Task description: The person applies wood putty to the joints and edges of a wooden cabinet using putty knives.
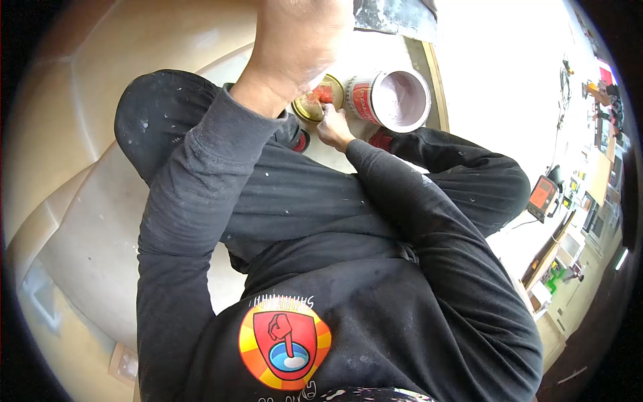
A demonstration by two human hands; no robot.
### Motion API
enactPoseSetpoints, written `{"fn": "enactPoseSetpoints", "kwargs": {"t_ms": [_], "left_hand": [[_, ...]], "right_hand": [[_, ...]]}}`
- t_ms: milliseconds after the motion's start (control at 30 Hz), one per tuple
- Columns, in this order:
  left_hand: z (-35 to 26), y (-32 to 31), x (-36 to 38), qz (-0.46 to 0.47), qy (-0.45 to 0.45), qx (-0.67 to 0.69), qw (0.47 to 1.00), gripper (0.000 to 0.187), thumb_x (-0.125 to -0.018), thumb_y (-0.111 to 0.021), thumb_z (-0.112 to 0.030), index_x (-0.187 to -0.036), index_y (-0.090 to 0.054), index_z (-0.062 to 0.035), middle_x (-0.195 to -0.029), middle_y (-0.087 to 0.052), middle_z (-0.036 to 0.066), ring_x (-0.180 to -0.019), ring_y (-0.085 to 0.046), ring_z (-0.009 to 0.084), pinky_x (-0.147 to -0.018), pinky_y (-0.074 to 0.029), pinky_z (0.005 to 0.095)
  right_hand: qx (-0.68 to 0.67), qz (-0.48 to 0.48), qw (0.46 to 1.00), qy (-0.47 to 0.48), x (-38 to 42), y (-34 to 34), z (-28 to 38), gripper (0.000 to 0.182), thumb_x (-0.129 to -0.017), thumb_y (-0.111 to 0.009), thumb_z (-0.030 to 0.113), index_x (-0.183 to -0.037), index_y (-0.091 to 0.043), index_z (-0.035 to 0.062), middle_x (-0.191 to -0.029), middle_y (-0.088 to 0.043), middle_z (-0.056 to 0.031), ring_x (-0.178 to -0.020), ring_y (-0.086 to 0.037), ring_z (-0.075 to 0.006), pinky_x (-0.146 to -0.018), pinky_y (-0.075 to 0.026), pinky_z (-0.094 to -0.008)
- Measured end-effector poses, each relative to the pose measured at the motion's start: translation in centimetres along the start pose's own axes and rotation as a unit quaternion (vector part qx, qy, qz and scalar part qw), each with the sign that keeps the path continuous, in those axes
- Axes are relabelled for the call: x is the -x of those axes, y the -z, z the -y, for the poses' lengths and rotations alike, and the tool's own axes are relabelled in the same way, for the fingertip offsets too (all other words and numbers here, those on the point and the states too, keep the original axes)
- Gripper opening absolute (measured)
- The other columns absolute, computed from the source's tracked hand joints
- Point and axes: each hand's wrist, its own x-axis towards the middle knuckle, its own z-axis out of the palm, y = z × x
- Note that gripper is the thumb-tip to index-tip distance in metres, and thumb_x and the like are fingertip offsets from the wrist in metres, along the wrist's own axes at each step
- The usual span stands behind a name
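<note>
My left hand [301,40] is raised close to the camera at the top. Its wrist and heel show, while the fingers are cut off by the frame. Right beside it is a grey, paint-smeared flat piece [395,19]. Lower down, my right hand [333,127] has its fingers closed at the near edge of a round gold-rimmed tin [307,110]. Orange-red material [323,92] shows in the tin, at my fingertips. I cannot tell what those fingers grip. A white bucket [366,100] with a red label stands to the right, its inside coated pale pinkish grey.
My bent legs [295,194] in dark trousers frame the tins. A curved beige surface [147,40] rises on the left. Off to the right are a red-and-black device [542,197], cables, a green object [554,276] and shelving. A wooden strip [437,87] runs behind the bucket.
</note>
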Motion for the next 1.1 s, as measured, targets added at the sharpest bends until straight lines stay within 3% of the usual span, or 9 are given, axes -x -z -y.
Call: {"fn": "enactPoseSetpoints", "kwargs": {"t_ms": [33,133,233,567,867,933,1000,1067,1100], "left_hand": [[-0.1,0.1,0.1,0.0,0.001,-0.001,1.0,0.026,-0.103,-0.047,-0.005,-0.126,-0.057,0.0025,-0.119,-0.064,0.006,-0.109,-0.059,0.0126,-0.1,-0.044,0.0269],[-0.1,0.4,0.3,-0.015,0.022,-0.032,0.999,0.025,-0.103,-0.047,-0.005,-0.125,-0.057,0.003,-0.118,-0.064,0.006,-0.108,-0.059,0.0123,-0.1,-0.045,0.0266],[0.6,1.0,0.3,0.002,0.008,0.019,1.0,0.025,-0.103,-0.047,-0.005,-0.124,-0.057,0.0035,-0.118,-0.064,0.006,-0.108,-0.059,0.0124,-0.099,-0.045,0.0264],[-0.2,0.9,1.1,0.03,0.0,0.019,0.999,0.023,-0.105,-0.047,-0.007,-0.123,-0.057,0.0041,-0.116,-0.065,0.007,-0.106,-0.06,0.0121,-0.096,-0.047,0.0254],[-0.6,0.7,1.3,0.016,0.019,-0.004,1.0,0.023,-0.104,-0.048,-0.007,-0.122,-0.056,0.0048,-0.117,-0.065,0.009,-0.107,-0.061,0.0136,-0.097,-0.047,0.0268],[-0.7,0.7,1.1,0.004,0.03,0.015,0.999,0.024,-0.104,-0.048,-0.006,-0.123,-0.056,0.0047,-0.118,-0.065,0.009,-0.108,-0.061,0.0144,-0.098,-0.047,0.0275],[-0.7,1.6,0.7,-0.011,0.058,0.062,0.996,0.026,-0.102,-0.048,-0.004,-0.125,-0.055,0.0044,-0.12,-0.064,0.01,-0.11,-0.061,0.0162,-0.101,-0.046,0.0296],[-3.3,1.2,0.4,-0.014,0.102,0.116,0.988,0.032,-0.101,-0.048,-0.005,-0.132,-0.053,0.0036,-0.127,-0.063,0.011,-0.117,-0.061,0.0212,-0.107,-0.043,0.0334],[-3.3,2.9,0.4,0.013,0.073,-0.06,0.995,0.031,-0.102,-0.048,-0.009,-0.132,-0.053,0.0006,-0.124,-0.064,0.011,-0.114,-0.063,0.0244,-0.099,-0.052,0.039]], "right_hand": [[-0.007,0.001,1.0,-0.011,-0.5,-0.5,-0.3,0.058,-0.082,-0.057,0.009,-0.135,-0.039,-0.008,-0.12,-0.047,-0.0442,-0.118,-0.048,-0.0556,-0.105,-0.037,-0.057],[0.007,-0.011,0.998,-0.066,-1.0,-0.8,-0.4,0.057,-0.083,-0.057,0.009,-0.134,-0.039,-0.007,-0.126,-0.043,-0.0429,-0.121,-0.046,-0.0548,-0.108,-0.034,-0.0566],[-0.014,0.002,0.995,-0.097,-1.0,-0.5,-0.3,0.057,-0.083,-0.058,0.009,-0.134,-0.039,-0.0067,-0.131,-0.039,-0.0419,-0.124,-0.044,-0.0546,-0.109,-0.033,-0.0559],[0.004,0.007,0.996,-0.094,-1.5,-1.1,0.0,0.056,-0.084,-0.057,0.011,-0.134,-0.038,-0.0075,-0.133,-0.038,-0.04,-0.126,-0.041,-0.0555,-0.11,-0.033,-0.0558],[0.067,0.038,0.994,-0.075,-1.6,-0.9,1.2,0.053,-0.086,-0.055,0.015,-0.135,-0.042,-0.0033,-0.132,-0.041,-0.0372,-0.125,-0.041,-0.057,-0.104,-0.036,-0.0655],[0.16,0.138,0.976,0.057,-1.5,0.9,1.3,0.044,-0.09,-0.053,0.016,-0.13,-0.05,-0.0005,-0.127,-0.048,-0.0324,-0.12,-0.047,-0.0541,-0.101,-0.039,-0.0631],[-0.061,0.085,0.994,0.02,0.4,3.3,2.7,0.037,-0.094,-0.05,0.016,-0.128,-0.054,0.0021,-0.107,-0.064,-0.0214,-0.094,-0.065,-0.0396,-0.085,-0.052,-0.0447],[-0.282,0.142,0.946,-0.07,4.0,8.8,6.5,0.034,-0.095,-0.052,0.017,-0.126,-0.057,0.0026,-0.112,-0.067,-0.0216,-0.096,-0.069,-0.0314,-0.079,-0.054,-0.0379],[-0.272,0.128,0.954,-0.013,5.8,11.4,7.7,0.032,-0.095,-0.054,0.016,-0.123,-0.06,0.0044,-0.119,-0.066,-0.0204,-0.104,-0.067,-0.0274,-0.081,-0.054,-0.0347]]}}
